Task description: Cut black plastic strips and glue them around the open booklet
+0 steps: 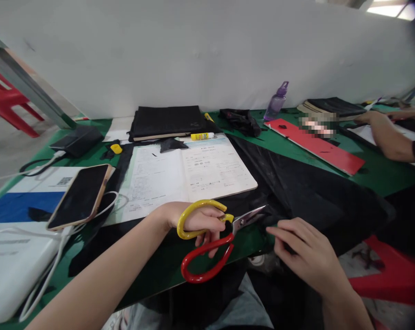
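Scissors (pixel 239 223) sit gripped in the curled left hand (pixel 201 221), the right hand (pixel 305 250) half open near their tips.

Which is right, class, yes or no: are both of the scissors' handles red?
No, the scissors have one yellow handle and one red handle.

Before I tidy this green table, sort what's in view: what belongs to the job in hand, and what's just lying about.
Likely in the job:
scissors, in the left hand
black sheet, near the right hand
open book, probably

Apparently just lying about:
phone, with a cable
purple bottle, by the wall
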Motion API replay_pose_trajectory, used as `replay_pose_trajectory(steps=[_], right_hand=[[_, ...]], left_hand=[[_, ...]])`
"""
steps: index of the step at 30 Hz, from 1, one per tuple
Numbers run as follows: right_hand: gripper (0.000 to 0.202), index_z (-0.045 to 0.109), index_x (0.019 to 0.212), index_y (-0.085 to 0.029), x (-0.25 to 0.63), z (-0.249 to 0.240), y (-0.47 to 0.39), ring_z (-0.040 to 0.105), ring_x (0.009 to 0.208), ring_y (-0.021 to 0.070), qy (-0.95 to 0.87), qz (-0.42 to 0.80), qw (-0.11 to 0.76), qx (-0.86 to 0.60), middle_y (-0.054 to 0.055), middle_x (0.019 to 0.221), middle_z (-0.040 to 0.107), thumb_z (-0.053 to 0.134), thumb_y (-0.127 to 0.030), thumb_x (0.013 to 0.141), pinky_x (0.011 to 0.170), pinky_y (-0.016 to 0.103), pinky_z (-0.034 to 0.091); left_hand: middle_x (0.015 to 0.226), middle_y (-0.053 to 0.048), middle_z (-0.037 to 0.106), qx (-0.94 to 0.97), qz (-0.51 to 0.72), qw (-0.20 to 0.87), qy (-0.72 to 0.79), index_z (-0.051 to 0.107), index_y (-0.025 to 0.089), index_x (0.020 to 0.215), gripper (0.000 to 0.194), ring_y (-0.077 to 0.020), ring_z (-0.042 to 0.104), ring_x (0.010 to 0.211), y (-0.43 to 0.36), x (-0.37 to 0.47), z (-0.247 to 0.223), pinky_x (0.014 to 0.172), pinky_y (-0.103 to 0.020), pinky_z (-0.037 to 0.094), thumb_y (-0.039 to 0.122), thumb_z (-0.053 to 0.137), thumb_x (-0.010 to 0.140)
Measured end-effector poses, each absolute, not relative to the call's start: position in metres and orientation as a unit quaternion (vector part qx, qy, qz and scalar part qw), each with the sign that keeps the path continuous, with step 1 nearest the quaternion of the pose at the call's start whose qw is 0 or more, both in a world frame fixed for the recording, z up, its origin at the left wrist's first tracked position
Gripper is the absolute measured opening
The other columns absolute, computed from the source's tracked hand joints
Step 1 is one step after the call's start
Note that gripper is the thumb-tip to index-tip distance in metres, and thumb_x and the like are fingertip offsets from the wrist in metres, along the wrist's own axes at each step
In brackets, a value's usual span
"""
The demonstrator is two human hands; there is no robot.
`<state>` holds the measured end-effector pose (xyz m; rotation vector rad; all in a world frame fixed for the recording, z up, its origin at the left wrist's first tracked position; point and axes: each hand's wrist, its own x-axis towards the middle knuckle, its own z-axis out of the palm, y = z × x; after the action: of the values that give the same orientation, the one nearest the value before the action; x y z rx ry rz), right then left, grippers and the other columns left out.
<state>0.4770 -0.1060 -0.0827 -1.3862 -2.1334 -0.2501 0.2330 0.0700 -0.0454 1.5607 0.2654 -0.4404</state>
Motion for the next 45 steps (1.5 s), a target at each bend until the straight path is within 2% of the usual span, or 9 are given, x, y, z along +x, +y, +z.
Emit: replay_pose_trajectory(steps=[4, 6, 9, 13, 24, 31, 35, 40, 45], right_hand=[[0.040, 0.063, 0.121, -0.022, 0.498, -0.094, -0.102, 0.062, 0.083, 0.0192, -0.795, -0.142, 0.200, -0.555, 0.006, 0.095, 0.066, 0.058, -0.010, 0.083, 0.079, 0.038, 0.052], [0.034, 0.065, 0.117, -0.021, 0.498, -0.096, -0.099, 0.061, 0.080, 0.0180, -0.798, -0.155, 0.195, -0.548, 0.006, 0.090, 0.065, 0.058, -0.010, 0.085, 0.077, 0.036, 0.051], [0.025, 0.069, 0.104, -0.019, 0.495, -0.095, -0.096, 0.058, 0.074, 0.0157, -0.814, -0.171, 0.211, -0.514, 0.005, 0.083, 0.064, 0.059, -0.007, 0.085, 0.073, 0.033, 0.050], [0.027, 0.067, 0.105, -0.016, 0.497, -0.091, -0.096, 0.058, 0.072, 0.0146, -0.825, -0.176, 0.237, -0.483, 0.004, 0.081, 0.064, 0.062, -0.004, 0.081, 0.068, 0.031, 0.049], [0.026, 0.065, 0.101, -0.012, 0.493, -0.085, -0.093, 0.059, 0.074, 0.0156, -0.828, -0.147, 0.247, -0.482, 0.005, 0.081, 0.064, 0.066, 0.000, 0.078, 0.072, 0.035, 0.049], [0.028, 0.065, 0.102, -0.018, 0.494, -0.087, -0.091, 0.061, 0.074, 0.0153, -0.816, -0.122, 0.278, -0.493, 0.003, 0.082, 0.066, 0.065, -0.003, 0.078, 0.073, 0.033, 0.050], [0.032, 0.060, 0.114, -0.017, 0.503, -0.089, -0.088, 0.060, 0.079, 0.0193, -0.689, -0.133, 0.350, -0.621, 0.005, 0.086, 0.064, 0.059, -0.016, 0.082, 0.078, 0.037, 0.050], [0.036, 0.064, 0.103, -0.017, 0.533, -0.097, -0.089, 0.059, 0.075, 0.0225, -0.590, -0.115, 0.185, -0.777, 0.004, 0.077, 0.058, 0.056, -0.045, 0.084, 0.070, 0.037, 0.046], [0.028, 0.066, 0.091, -0.025, 0.547, -0.082, -0.083, 0.060, 0.070, 0.0213, -0.500, -0.059, 0.117, -0.856, 0.002, 0.076, 0.065, 0.048, -0.046, 0.087, 0.061, 0.031, 0.040]], left_hand=[[0.072, -0.005, 0.071, 0.693, -0.202, 0.683, 0.112, 0.074, 0.016, 0.080, 0.044, -0.0122, 0.062, 0.064, 0.070, 0.235, -0.042, 0.062, -0.021, 0.052, 0.032, 0.036, 0.096], [0.068, -0.004, 0.070, 0.692, -0.199, 0.685, 0.112, 0.073, 0.016, 0.078, 0.042, -0.0122, 0.063, 0.064, 0.069, 0.236, -0.040, 0.062, -0.021, 0.052, 0.030, 0.037, 0.096], [0.064, -0.003, 0.068, 0.690, -0.186, 0.688, 0.126, 0.070, 0.016, 0.073, 0.039, -0.0127, 0.064, 0.065, 0.067, 0.237, -0.039, 0.060, -0.021, 0.053, 0.029, 0.040, 0.095], [0.066, -0.002, 0.068, 0.657, -0.164, 0.722, 0.140, 0.064, 0.016, 0.071, 0.029, -0.0127, 0.065, 0.060, 0.067, 0.239, -0.045, 0.054, -0.021, 0.053, 0.030, 0.049, 0.091], [0.073, 0.000, 0.069, 0.621, -0.181, 0.751, 0.134, 0.058, 0.020, 0.093, 0.019, -0.0110, 0.065, 0.054, 0.070, 0.256, -0.058, 0.048, -0.018, 0.049, 0.036, 0.048, 0.094], [0.067, 0.002, 0.067, 0.610, -0.176, 0.762, 0.130, 0.055, 0.019, 0.087, 0.016, -0.0097, 0.061, 0.045, 0.072, 0.267, -0.054, 0.048, -0.020, 0.050, 0.032, 0.047, 0.093], [0.069, 0.000, 0.068, 0.601, -0.174, 0.770, 0.125, 0.054, 0.019, 0.086, 0.016, -0.0106, 0.062, 0.046, 0.072, 0.267, -0.055, 0.047, -0.020, 0.051, 0.032, 0.047, 0.092], [0.069, 0.000, 0.067, 0.588, -0.167, 0.780, 0.132, 0.053, 0.019, 0.085, 0.014, -0.0119, 0.061, 0.044, 0.071, 0.266, -0.059, 0.043, -0.021, 0.049, 0.031, 0.049, 0.090], [0.069, 0.000, 0.066, 0.591, -0.164, 0.780, 0.128, 0.054, 0.019, 0.086, 0.015, -0.0110, 0.061, 0.043, 0.071, 0.266, -0.059, 0.041, -0.019, 0.047, 0.032, 0.049, 0.091]])
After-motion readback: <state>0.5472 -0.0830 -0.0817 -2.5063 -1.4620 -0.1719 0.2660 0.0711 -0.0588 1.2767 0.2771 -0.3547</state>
